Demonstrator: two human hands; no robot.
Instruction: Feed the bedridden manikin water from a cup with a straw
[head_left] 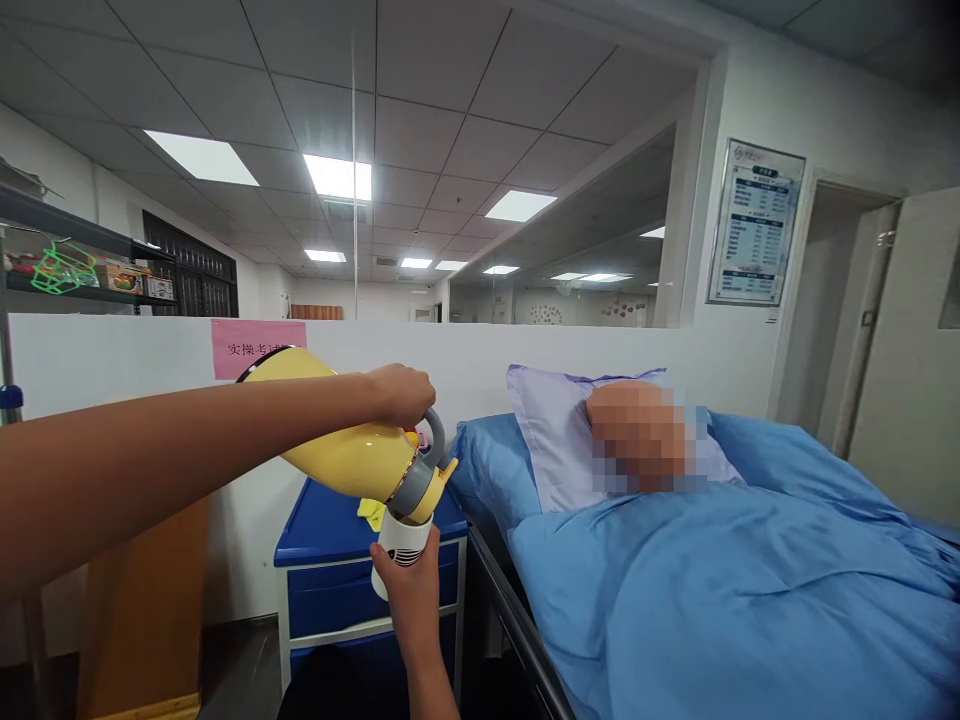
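My left hand (405,393) is closed round the grey handle of a yellow thermos jug (356,462), my arm crossing in front of its body. The jug is tipped to the right and downward, its yellow flip lid raised. Its spout meets the mouth of a white cup (382,545) with dark stripes. Below, my right hand (415,575) is wrapped round this cup, thumb on its left side. Whether liquid is flowing cannot be seen. Behind the cup, a yellow cloth (371,513) lies on a blue bedside cabinet (322,530).
On the right is a bed with a blue quilt (712,600), a dark side rail (517,625) and a pale pillow (547,440), where a blurred head (637,435) rests. A white partition (472,360) stands behind. A brown board (146,600) leans at the left.
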